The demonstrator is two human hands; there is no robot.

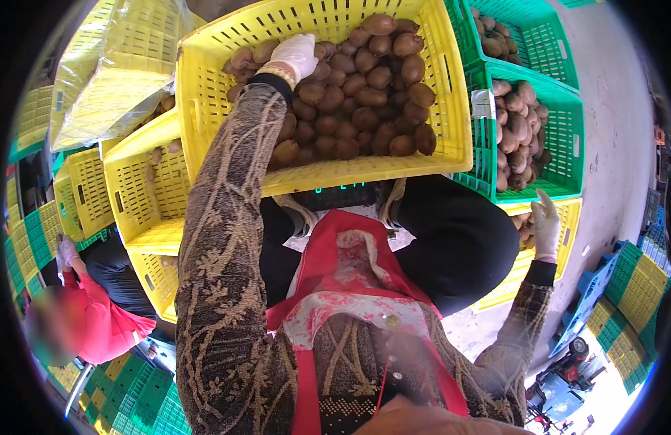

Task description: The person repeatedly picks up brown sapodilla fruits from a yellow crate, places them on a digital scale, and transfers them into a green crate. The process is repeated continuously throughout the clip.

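Observation:
Before me a large yellow plastic crate holds many brown kiwifruit. My left hand, in a thin white glove, reaches over the crate's left part and rests among the fruit. Its fingertips are partly hidden, so whether a kiwifruit is gripped cannot be told. Out to the right, my right hand, also gloved, is raised with fingers apart and nothing visible in it. It is just below a green crate of kiwifruit and above a lower yellow crate with some fruit.
A lit digital display shows under the crate's near edge. Another green crate with kiwifruit is at upper right. Yellow crates and a plastic-wrapped yellow crate stand left. A person in red sits at lower left.

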